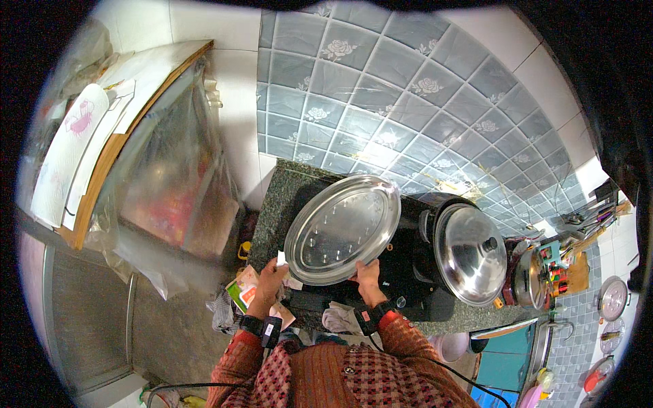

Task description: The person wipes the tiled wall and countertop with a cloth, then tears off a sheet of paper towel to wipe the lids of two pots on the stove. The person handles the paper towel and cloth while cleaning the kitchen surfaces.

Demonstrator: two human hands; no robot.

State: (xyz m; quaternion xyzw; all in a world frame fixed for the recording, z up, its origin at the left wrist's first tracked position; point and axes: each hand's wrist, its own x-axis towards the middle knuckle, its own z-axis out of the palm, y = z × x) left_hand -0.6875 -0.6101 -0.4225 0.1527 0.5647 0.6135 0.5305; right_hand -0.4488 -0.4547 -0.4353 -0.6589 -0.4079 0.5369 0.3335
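A steel steamer tray [342, 229] with holes in its base is tilted above the black gas hob [403, 275] in front of me. My right hand [368, 278] grips the tray's near rim, thumb on top. Beside its left edge, my left hand [273, 283] is closed on a white paper tissue [281, 258], which sticks out between the fingers. Whether that hand also touches the rim cannot be made out. Under my left wrist lies a tissue packet [244, 291]. A folded grey cloth [341, 319] rests at the counter's front edge.
Right of the tray stands a large pot with a domed steel lid [472, 255]. Farther right is a smaller lidded pot [530, 278]. A tiled wall [377, 102] bounds the granite counter [278, 204] behind. At left, a wooden-edged shelf [148, 107] carries a paper towel roll [71, 153].
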